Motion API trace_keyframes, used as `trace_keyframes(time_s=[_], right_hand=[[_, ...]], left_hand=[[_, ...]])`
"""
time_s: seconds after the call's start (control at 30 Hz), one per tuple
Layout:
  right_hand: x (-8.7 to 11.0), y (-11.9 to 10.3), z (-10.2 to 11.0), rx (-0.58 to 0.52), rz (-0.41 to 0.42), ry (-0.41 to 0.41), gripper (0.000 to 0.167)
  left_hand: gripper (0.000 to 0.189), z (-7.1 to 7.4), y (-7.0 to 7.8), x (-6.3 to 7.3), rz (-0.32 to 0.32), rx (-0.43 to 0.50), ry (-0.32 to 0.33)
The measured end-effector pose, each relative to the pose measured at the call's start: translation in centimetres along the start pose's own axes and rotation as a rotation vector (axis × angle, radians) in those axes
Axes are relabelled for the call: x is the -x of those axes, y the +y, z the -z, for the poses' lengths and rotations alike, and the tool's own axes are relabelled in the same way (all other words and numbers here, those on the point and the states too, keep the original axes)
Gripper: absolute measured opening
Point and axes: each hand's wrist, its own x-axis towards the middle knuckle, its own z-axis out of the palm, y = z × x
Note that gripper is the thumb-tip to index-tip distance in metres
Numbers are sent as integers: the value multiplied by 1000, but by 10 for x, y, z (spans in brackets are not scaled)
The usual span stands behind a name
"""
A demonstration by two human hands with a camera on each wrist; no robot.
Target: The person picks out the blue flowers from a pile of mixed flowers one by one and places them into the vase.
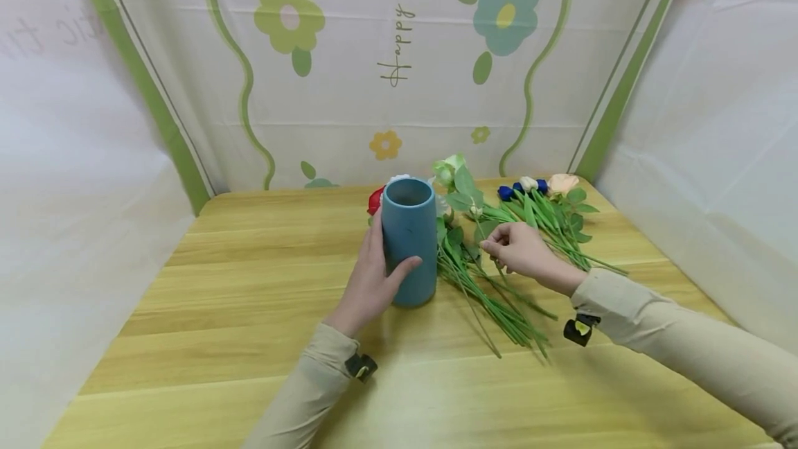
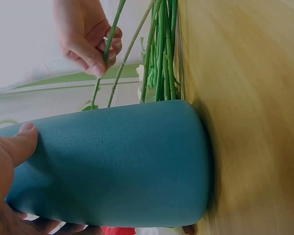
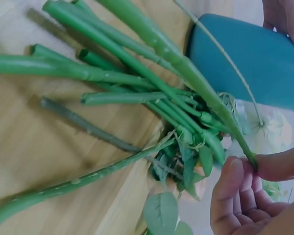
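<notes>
Beige sleeves (image 1: pixel 312 383) reach in across a wood-grain table (image 1: pixel 268 283), where a person works with artificial flowers and a vase, seen here from the head view. The left hand (image 1: pixel 370 276) wraps around a blue vase (image 1: pixel 413 244) standing upright near the middle of the table, thumb across its front. Just to the right, the right hand (image 1: pixel 520 249) pinches a pale green flower (image 1: pixel 446 170) by its stem (image 2: pixel 116 19), its bloom raised beside the vase's rim. Below that hand lies a bundle of green stems (image 1: pixel 492 307); a red flower (image 1: pixel 375 201) peeks out behind the vase. Farther right, blue flowers (image 1: pixel 506 193), a white bud (image 1: pixel 528 184) and a peach flower (image 1: pixel 563 183) rest together near the table's back edge, before a cloth backdrop (image 1: pixel 349 89) printed with flowers. The left wrist view, turned sideways, shows the vase's base on the tabletop, the left thumb against its wall and, beyond, the right hand's thumb and fingers closed on the slim stem. From the right wrist, that same stem runs to the pinching fingertips above the other stems fanned over the wood, with the vase and part of the left hand at upper right.
</notes>
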Motion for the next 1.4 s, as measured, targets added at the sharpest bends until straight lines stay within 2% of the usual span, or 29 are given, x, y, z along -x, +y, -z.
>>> trace_keyframes(time_s=[0.43,0.7,1.07,1.27,1.4], right_hand=[[0,-21,-5,87,193,3,12],[-2,-31,-13,102,273,30,11],[-8,-36,-31,102,352,5,8],[-12,-35,-41,188,419,4,6],[-14,-34,-45,258,412,-26,5]], left_hand=[[99,0,1,1,-10,-1,4],[98,-1,-1,1,-3,1,12],[97,-1,0,2,-16,-12,13],[98,0,1,3,-32,-23,8],[97,0,1,3,-29,-21,9]])
